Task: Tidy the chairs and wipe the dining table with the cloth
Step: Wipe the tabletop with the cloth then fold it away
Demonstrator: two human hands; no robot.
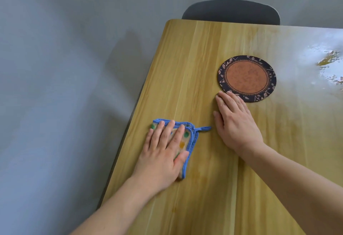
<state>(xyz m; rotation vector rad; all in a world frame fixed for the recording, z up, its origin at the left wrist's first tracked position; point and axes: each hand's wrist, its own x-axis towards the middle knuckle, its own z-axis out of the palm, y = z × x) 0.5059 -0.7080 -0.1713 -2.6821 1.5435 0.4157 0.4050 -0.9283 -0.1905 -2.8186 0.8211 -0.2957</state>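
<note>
My left hand (pixel 163 153) presses flat, fingers straight, on a folded cloth (pixel 188 140) with a blue border and coloured dots, near the left edge of the wooden dining table (pixel 185 67). My right hand (pixel 235 123) lies flat on the tabletop with straight fingers, its fingertips touching the near rim of a round mat (pixel 246 77) with a dark leaf border and an orange centre. A dark chair back (pixel 231 10) shows behind the table's far edge, pushed in against it.
Grey floor (pixel 55 86) spreads to the left of the table. Bright glare (pixel 330 63) covers the tabletop at the right edge of view. The cloth's blue loop (pixel 204 128) trails toward my right hand.
</note>
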